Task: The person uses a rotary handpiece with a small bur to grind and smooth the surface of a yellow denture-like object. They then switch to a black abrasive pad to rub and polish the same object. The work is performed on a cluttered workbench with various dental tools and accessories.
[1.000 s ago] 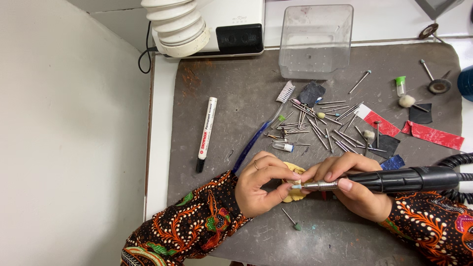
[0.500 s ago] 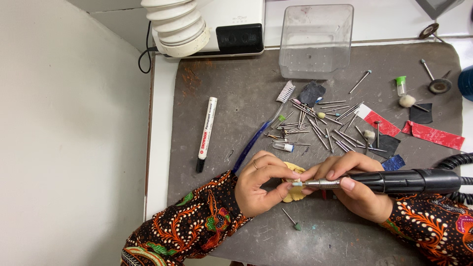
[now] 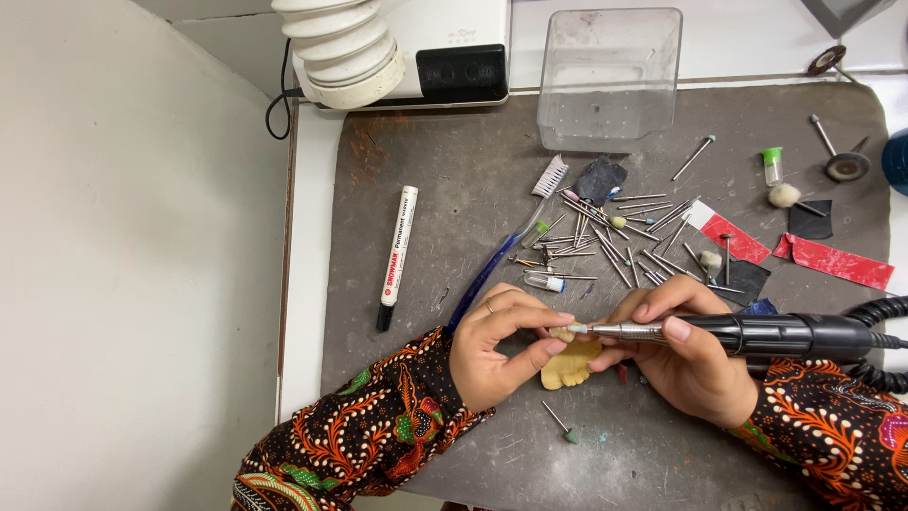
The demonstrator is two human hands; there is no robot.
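Grey scuffed surface [image 3: 454, 189] beside a white wall [image 3: 132, 237]. Left hand [image 3: 497, 345] pinches a yellow dental cast [image 3: 567, 364] at near centre; right hand [image 3: 695, 364] grips a rotary handpiece [image 3: 757, 333] whose tip touches it.

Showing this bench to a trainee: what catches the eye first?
The two hands at bottom centre: the left hand pinches a small yellow piece, the right hand holds a black rotary tool to it. Above them lies a scatter of metal burs on the grey mat.
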